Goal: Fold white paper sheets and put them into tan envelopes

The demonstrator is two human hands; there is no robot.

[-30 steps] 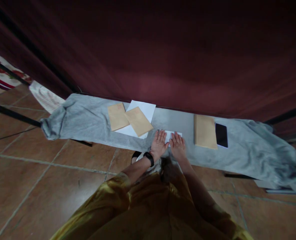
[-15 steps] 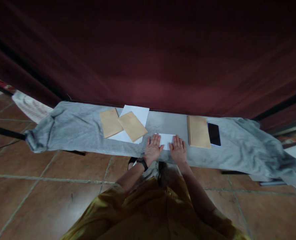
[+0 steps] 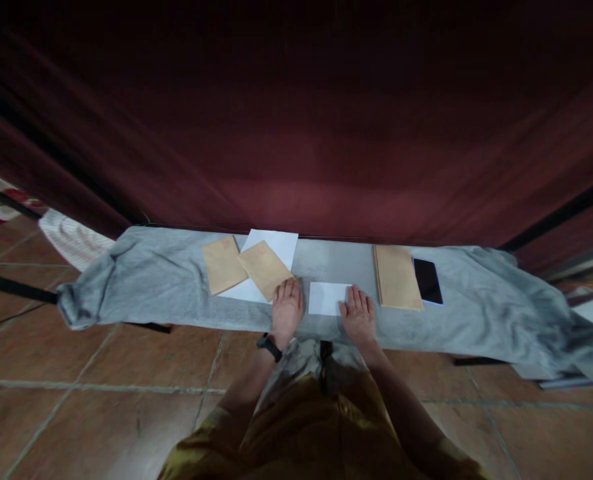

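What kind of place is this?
Probably a room indoors, maybe at home, but I can't be sure. There's a tiled floor, what looks like a dark red curtain, and a grey cloth under some brown envelopes.

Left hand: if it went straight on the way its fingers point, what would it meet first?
Probably the nearest brown envelope: the left hand seems to reach its edge, though whether they touch is unclear.
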